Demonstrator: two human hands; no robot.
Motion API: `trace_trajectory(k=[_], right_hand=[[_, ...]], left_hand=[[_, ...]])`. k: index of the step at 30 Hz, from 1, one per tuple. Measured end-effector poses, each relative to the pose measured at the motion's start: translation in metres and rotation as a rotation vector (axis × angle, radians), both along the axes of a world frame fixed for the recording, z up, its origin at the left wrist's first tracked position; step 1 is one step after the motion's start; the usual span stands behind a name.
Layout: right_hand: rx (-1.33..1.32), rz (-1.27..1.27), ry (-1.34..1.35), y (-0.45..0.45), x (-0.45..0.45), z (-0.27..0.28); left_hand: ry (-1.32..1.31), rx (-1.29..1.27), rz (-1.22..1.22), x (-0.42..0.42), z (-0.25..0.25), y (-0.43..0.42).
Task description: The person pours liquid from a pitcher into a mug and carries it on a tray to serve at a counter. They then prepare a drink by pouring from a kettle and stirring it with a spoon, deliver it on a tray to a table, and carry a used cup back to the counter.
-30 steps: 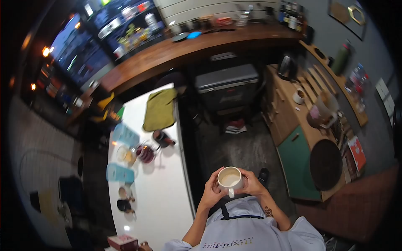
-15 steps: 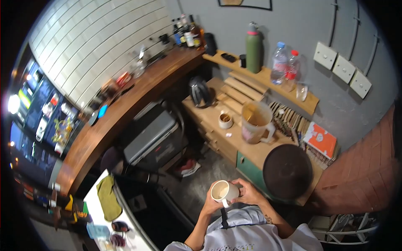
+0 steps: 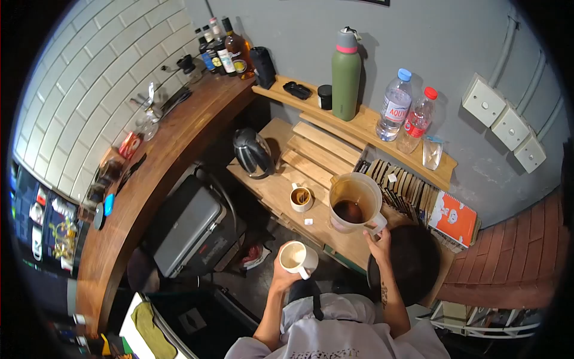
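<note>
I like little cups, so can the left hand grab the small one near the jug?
Probably not: the left hand is busy holding the pale mug, though the way to the small cup looks free.

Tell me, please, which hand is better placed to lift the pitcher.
Probably the right hand: it is at the handle of the pitcher, while the left hand holds the white mug.

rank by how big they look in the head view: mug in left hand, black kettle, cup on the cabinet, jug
1. Jug
2. Black kettle
3. Mug in left hand
4. Cup
</note>
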State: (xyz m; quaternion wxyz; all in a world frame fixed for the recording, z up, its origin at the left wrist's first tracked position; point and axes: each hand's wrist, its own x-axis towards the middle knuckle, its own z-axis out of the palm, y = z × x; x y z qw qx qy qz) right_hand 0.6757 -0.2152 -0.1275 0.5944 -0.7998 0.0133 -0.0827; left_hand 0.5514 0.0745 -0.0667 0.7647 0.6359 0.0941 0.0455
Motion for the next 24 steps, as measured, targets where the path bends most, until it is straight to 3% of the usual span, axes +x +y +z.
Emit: trace_trajectory(k=[1,3,4,8,10,15,17,18,19,21,24], right_hand=[[-0.006,-0.021,-0.001,0.003,0.012,-0.012],[0.217,-0.116,0.181,0.005,0.022,-0.026],[0.204,-0.223,0.324,0.011,0.023,-0.015],[0.081,-0.342,0.012,0.025,0.029,-0.017],[-0.207,-0.275,-0.043,0.025,0.029,0.019],[-0.234,-0.274,-0.074,0.037,0.022,0.113],[-0.429,-0.212,-0.140,0.040,0.018,0.148],[-0.428,-0.184,-0.007,0.045,0.015,0.174],[-0.431,-0.192,0.001,0.047,0.013,0.186],[-0.714,-0.171,-0.061,0.049,0.009,0.196],[-0.768,-0.177,0.044,0.059,0.008,0.212]], left_hand=[[-0.043,0.011,-0.030,0.020,-0.002,0.011],[-0.044,0.191,-0.075,0.054,0.004,0.030],[-0.020,0.213,-0.118,0.070,0.016,0.037],[-0.051,0.107,-0.237,0.129,0.005,0.067],[-0.072,0.145,-0.294,0.157,0.000,0.079],[-0.189,0.182,-0.463,0.205,-0.011,0.092],[-0.187,0.088,-0.498,0.214,-0.018,0.089],[-0.194,0.157,-0.516,0.217,-0.017,0.086],[-0.201,0.230,-0.535,0.219,-0.015,0.084],[-0.159,0.242,-0.556,0.218,-0.013,0.078],[-0.221,0.268,-0.547,0.213,0.002,0.067]])
